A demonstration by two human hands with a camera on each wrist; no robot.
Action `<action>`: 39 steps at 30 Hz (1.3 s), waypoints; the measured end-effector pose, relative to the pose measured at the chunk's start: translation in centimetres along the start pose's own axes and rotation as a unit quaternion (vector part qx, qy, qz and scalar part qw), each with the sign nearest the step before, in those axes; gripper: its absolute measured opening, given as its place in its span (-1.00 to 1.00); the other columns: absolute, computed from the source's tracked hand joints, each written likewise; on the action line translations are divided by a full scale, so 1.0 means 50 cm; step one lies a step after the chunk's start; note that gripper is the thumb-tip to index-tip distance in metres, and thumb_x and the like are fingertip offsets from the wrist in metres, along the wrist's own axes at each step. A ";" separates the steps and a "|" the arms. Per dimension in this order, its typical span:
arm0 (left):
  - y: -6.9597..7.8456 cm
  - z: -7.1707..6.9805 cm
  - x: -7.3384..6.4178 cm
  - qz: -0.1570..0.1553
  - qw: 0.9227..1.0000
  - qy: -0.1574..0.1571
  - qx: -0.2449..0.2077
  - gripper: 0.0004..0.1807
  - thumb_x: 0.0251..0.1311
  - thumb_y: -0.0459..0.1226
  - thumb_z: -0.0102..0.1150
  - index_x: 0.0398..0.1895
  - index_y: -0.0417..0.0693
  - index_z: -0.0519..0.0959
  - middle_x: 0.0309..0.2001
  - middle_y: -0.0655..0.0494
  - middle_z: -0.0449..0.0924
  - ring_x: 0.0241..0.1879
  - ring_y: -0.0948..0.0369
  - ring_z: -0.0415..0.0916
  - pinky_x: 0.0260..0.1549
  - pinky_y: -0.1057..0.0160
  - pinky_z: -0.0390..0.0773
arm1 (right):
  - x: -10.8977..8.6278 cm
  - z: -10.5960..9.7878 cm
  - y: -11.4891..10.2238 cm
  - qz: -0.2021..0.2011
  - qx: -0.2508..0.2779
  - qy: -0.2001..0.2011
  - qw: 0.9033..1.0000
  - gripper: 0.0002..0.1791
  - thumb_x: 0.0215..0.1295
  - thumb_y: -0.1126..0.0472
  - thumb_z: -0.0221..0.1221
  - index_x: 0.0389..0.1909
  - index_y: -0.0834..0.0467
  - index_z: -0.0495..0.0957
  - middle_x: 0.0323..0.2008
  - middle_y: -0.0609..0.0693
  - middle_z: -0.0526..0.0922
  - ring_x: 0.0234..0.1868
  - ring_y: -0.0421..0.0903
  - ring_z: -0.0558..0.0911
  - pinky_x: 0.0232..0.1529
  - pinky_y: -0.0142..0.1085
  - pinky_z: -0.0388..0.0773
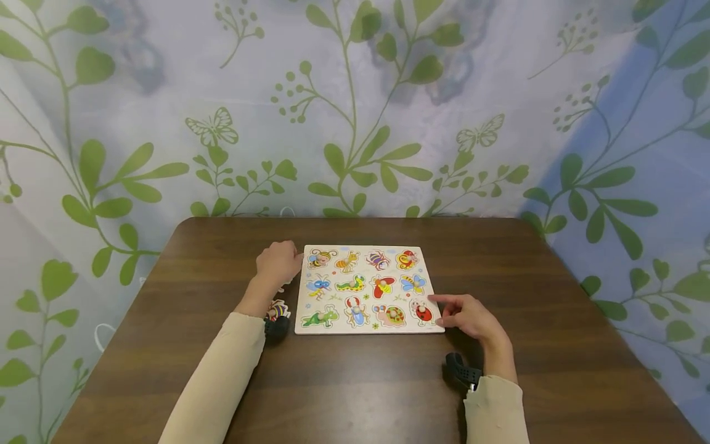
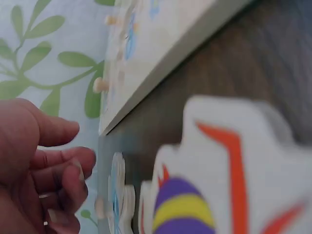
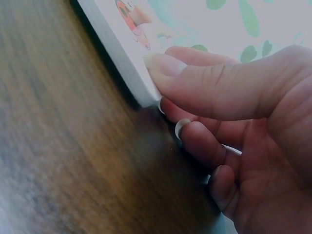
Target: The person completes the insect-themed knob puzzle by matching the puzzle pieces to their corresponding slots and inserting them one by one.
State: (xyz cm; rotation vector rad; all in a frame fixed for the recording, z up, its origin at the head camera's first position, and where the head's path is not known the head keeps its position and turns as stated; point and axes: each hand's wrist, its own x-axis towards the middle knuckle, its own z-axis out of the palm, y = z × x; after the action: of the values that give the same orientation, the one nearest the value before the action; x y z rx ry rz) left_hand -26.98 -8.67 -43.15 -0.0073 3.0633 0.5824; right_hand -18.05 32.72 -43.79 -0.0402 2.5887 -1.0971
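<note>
A wooden peg puzzle board [image 1: 368, 331] with several knobbed insect pieces, among them a ladybug piece [image 1: 424, 312] and a snail piece [image 1: 395, 315], lies flat on the table. My right hand [image 1: 470, 313] grips its near right corner; in the right wrist view the thumb [image 3: 168, 68] lies on top, other fingers at the edge. By the upper left edge is my left hand [image 1: 277, 264], fingers loosely bent and holding nothing in the left wrist view. A loose purple-and-yellow striped piece [image 1: 276, 309] lies beneath the left wrist, partly hidden. Another loose piece [image 2: 116, 195] lies close to the board's side.
The brown wooden table [image 1: 368, 388] reaches back to a pale curtain [image 1: 249, 142] printed with green leaves. Black wrist cameras hang under the left wrist [image 1: 276, 329] and the right wrist [image 1: 463, 371], close over the tabletop.
</note>
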 end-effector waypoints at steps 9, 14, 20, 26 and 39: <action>-0.032 -0.024 -0.029 -0.014 0.999 -0.023 0.029 -0.66 0.35 -0.02 0.05 -0.46 -0.03 0.55 -0.46 0.05 0.58 -0.45 0.04 0.53 -0.53 0.09 0.43 | 0.005 0.015 -0.004 -0.007 0.009 -0.002 1.000 -0.41 0.10 0.25 0.37 0.22 0.10 0.53 -0.43 0.03 0.48 -0.36 -0.05 0.41 -0.36 -0.29 0.34; -0.050 -0.067 -0.040 -0.016 0.996 -0.066 0.050 -0.70 0.31 -0.02 0.10 -0.45 -0.01 0.57 -0.39 0.04 0.59 -0.37 0.03 0.53 -0.43 0.02 0.48 | 0.007 0.016 -0.001 -0.009 0.007 0.000 1.000 -0.41 0.10 0.26 0.36 0.22 0.09 0.53 -0.43 0.02 0.47 -0.37 -0.05 0.41 -0.36 -0.30 0.34; -0.064 -0.076 -0.051 -0.003 0.988 -0.141 0.054 -0.76 0.12 -0.05 0.30 -0.31 0.00 0.59 -0.33 0.06 0.60 -0.35 0.08 0.50 -0.39 0.07 0.44 | 0.000 0.001 0.003 -0.013 -0.006 0.001 1.000 -0.41 0.10 0.26 0.36 0.23 0.09 0.52 -0.45 0.02 0.46 -0.38 -0.05 0.39 -0.38 -0.31 0.32; -0.071 -0.068 -0.051 0.022 0.989 -0.142 0.047 -0.88 0.09 -0.20 0.28 -0.34 0.02 0.57 -0.30 0.06 0.59 -0.35 0.07 0.47 -0.41 0.11 0.41 | 0.003 0.004 0.003 -0.015 -0.002 -0.005 1.000 -0.40 0.11 0.22 0.37 0.24 0.10 0.51 -0.43 0.02 0.46 -0.36 -0.06 0.39 -0.37 -0.30 0.33; -0.018 -0.042 -0.054 0.041 0.996 -0.058 0.055 -0.67 0.29 0.02 0.11 -0.43 -0.02 0.52 -0.47 0.08 0.50 -0.47 0.11 0.44 -0.51 0.16 0.36 | 0.006 0.003 0.004 -0.002 -0.014 0.002 1.000 -0.40 0.10 0.23 0.37 0.23 0.08 0.52 -0.42 0.03 0.46 -0.34 -0.03 0.39 -0.36 -0.28 0.31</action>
State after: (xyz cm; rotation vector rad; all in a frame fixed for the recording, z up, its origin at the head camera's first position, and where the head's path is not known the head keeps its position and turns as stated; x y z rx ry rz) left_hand -24.30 -10.25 -41.44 0.1497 2.9886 0.4017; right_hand -18.25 32.73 -44.10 -0.0494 2.6080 -1.0627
